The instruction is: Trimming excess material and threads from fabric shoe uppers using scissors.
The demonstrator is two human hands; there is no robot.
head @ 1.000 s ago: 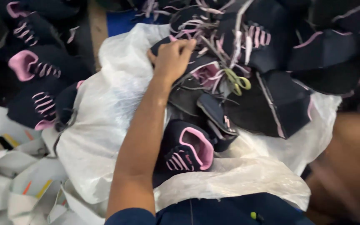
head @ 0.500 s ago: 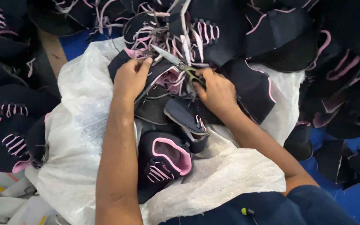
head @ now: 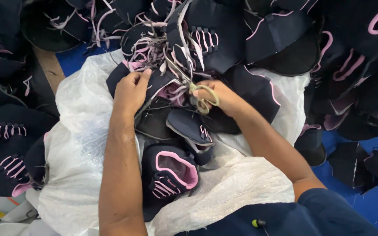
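- Hemmed in on three sides by heaps of dark shoe uppers (head: 285, 30); open room only toward the near edge of the white plastic sheet (head: 79, 131), with bare blue floor (head: 372, 201) at far right.
- Left hand (head: 130, 89) curled shut on the edge of a navy upper with pink lining (head: 162, 87), at the middle of the sheet, thumb on top.
- Right hand (head: 222, 96) just beside, fingers through the yellow-green loops of small scissors (head: 195, 85), blades pointing up-left over the same upper's pink laces.
- Another pink-lined upper (head: 169, 172) lying between the forearms, untouched.
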